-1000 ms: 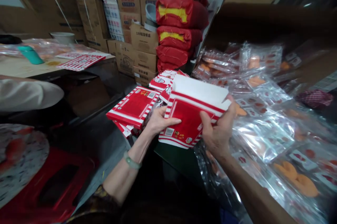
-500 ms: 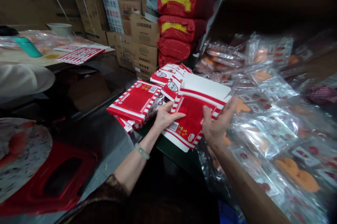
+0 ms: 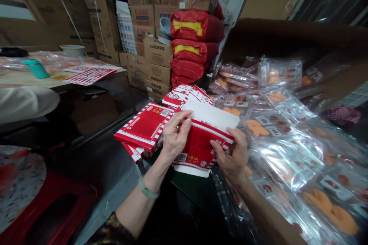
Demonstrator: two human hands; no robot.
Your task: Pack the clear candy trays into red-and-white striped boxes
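I hold a flat red and white striped carton (image 3: 201, 141) in front of me with both hands. My left hand (image 3: 175, 135) grips its left edge, fingers curled over the top near the white flap. My right hand (image 3: 231, 155) pinches its right lower edge. Just left of it lies a stack of the same flat cartons (image 3: 145, 126), and more of them (image 3: 184, 93) lie behind.
Many clear plastic packets with orange pieces (image 3: 287, 134) cover the surface to the right. Red sacks (image 3: 195, 45) and cardboard boxes (image 3: 156, 45) are stacked behind. Another person's white sleeve (image 3: 25, 101) shows at left, beside a table (image 3: 43, 78) and a red stool (image 3: 43, 214).
The carton has come lower and flatter toward the surface. My left hand moved up its left edge to the top flap, and my right hand closed on the right edge.
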